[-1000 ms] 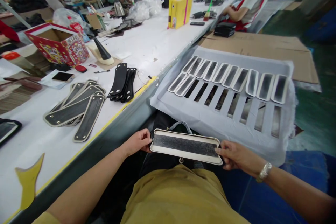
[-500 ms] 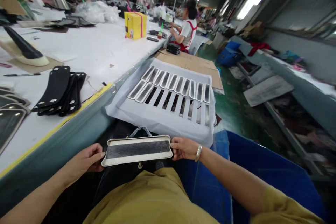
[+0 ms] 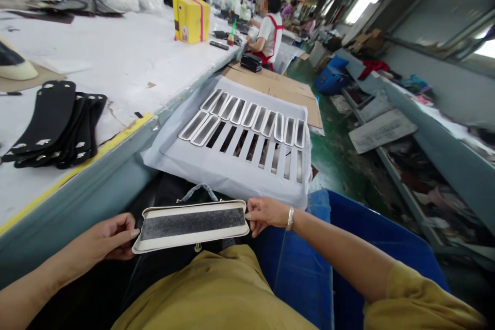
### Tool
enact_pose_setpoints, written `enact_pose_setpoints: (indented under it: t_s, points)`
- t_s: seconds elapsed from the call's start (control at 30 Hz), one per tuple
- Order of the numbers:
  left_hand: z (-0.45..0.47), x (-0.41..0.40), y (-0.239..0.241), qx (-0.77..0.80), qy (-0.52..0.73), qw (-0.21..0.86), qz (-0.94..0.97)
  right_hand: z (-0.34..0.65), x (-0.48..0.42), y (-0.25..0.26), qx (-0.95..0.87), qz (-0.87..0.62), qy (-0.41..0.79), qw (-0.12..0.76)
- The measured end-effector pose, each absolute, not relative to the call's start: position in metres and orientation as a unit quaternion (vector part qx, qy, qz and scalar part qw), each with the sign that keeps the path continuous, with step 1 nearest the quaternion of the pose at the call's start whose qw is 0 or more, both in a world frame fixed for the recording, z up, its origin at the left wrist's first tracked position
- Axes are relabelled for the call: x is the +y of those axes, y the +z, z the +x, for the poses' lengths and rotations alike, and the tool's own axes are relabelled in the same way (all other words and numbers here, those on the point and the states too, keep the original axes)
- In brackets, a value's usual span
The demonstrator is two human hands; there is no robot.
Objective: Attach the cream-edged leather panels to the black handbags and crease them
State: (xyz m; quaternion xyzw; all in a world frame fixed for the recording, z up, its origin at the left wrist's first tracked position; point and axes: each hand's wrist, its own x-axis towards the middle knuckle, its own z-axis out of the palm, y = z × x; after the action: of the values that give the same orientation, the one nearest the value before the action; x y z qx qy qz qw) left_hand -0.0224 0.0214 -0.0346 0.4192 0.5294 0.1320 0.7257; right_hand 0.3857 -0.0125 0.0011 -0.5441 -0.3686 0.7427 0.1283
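Note:
Over my lap I hold a white handbag (image 3: 193, 223), its long face with a dark grey strip turned up towards me. A plastic-wrapped handle arches from its far edge, and a small metal clasp hangs at the near edge. My left hand (image 3: 114, 237) pinches the bag's left end between thumb and fingers. At the opposite end, my right hand (image 3: 265, 215), with a bracelet on the wrist, grips the corner. Just beyond lies a grey-white slotted sheet (image 3: 228, 175) carrying rows of white-rimmed oblong panels (image 3: 204, 130) with dark middles.
Black straps with metal studs (image 3: 50, 124) are stacked on the white table (image 3: 127, 56) at my left. A yellow box (image 3: 191, 18) stands farther back. Blue bins (image 3: 379, 247) are by my right side. A co-worker (image 3: 268, 31) sits ahead beside cardboard (image 3: 282, 87).
Both hands and the handbag have shifted slightly left in view. The bag is still held at both ends, tilted a little more. The whole view has turned slightly.

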Motion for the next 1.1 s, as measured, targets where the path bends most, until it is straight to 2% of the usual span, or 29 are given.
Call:
enact_pose_setpoints:
  t_s: [0.2,0.57,0.67,0.87,1.1]
  points:
    - [-0.024,0.019,-0.048,0.531,0.159,0.729,0.402,0.384,-0.009,-0.001,-0.331,-0.561,0.750,0.113]
    - [-0.014,0.014,-0.046,0.537,0.201,0.738,0.357,0.363,-0.003,0.004,-0.344,-0.677,0.648,0.057]
    - [-0.018,0.010,-0.048,0.530,0.218,0.737,0.359,0.367,-0.006,0.008,-0.334,-0.655,0.673,0.083]
    - [-0.018,0.004,-0.050,0.503,0.257,0.739,0.366,0.370,-0.022,0.007,-0.333,-0.612,0.691,0.191]
    - [-0.013,0.006,-0.042,0.496,0.263,0.748,0.353,0.360,-0.018,0.006,-0.340,-0.676,0.635,0.153]
